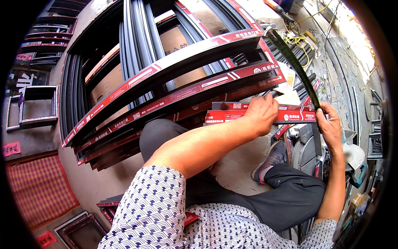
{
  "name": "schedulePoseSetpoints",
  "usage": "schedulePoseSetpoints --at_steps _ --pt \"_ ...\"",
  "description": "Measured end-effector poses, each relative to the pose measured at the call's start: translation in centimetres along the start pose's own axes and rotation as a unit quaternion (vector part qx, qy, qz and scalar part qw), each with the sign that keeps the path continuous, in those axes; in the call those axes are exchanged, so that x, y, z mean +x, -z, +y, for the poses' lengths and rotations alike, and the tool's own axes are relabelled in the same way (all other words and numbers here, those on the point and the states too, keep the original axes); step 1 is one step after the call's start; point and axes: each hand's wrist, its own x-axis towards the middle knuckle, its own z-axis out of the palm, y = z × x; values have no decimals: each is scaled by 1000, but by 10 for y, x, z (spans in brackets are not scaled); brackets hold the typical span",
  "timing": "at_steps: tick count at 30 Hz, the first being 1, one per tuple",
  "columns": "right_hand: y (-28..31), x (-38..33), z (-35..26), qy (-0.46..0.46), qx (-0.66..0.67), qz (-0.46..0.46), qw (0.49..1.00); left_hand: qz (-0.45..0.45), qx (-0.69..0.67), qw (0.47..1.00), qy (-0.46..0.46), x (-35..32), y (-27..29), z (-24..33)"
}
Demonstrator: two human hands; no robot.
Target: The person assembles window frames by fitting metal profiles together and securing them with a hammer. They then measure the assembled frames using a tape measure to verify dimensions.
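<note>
In front of me lies a short dark frame profile [248,115] covered with red printed film. My left hand [262,114] is closed over its upper side, with the fingers curled; the palm side is hidden. At the profile's right end my right hand [330,126] is closed, pinching a long dark flat strip [296,68] between thumb and fingers. The strip arches up to the far left from this hand, and its other part hangs down below the profile's end. A second red-filmed profile [226,106] shows just behind the first.
A large stack of dark window frames [166,79] with red film stands at the left. Below the right hand is a grey round-guarded machine [302,149]. Yellow cable [298,41] and loose profiles lie at the far right. A checked cloth [41,186] hangs at the left.
</note>
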Motion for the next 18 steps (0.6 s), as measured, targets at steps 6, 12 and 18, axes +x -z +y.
schedulePoseSetpoints --at_steps 6,12,18 --pt "6 -1 1 3 -46 7 999 -41 -60 996 51 -4 -45 -3" --pt "11 -4 11 28 -66 26 997 -109 -25 991 75 -4 -74 -8" --pt "11 -2 8 -8 -45 11 999 -163 -49 974 150 -4 -102 -21"
